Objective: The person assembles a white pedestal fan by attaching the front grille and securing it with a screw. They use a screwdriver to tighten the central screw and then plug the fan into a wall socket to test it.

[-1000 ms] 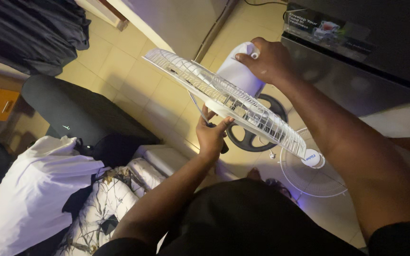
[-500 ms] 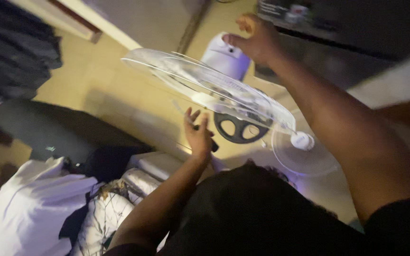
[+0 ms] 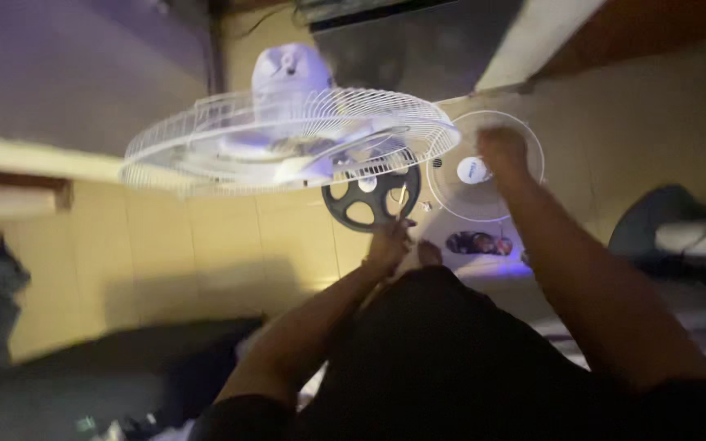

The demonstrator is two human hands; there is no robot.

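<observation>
— Head view: where is the fan cage [image 3: 288, 139]?
— Up above the tiled floor [image 3: 206, 237]. The left hand [image 3: 387, 242] holds its pole, I think; blurry.
— The right hand [image 3: 502, 151]?
— Fingers too blurry to tell, over the front grille [image 3: 451, 196].

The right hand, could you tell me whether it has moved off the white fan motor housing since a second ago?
Yes. The right hand has left the white fan motor housing and now sits further right, over the round white front grille lying on the floor.
</observation>
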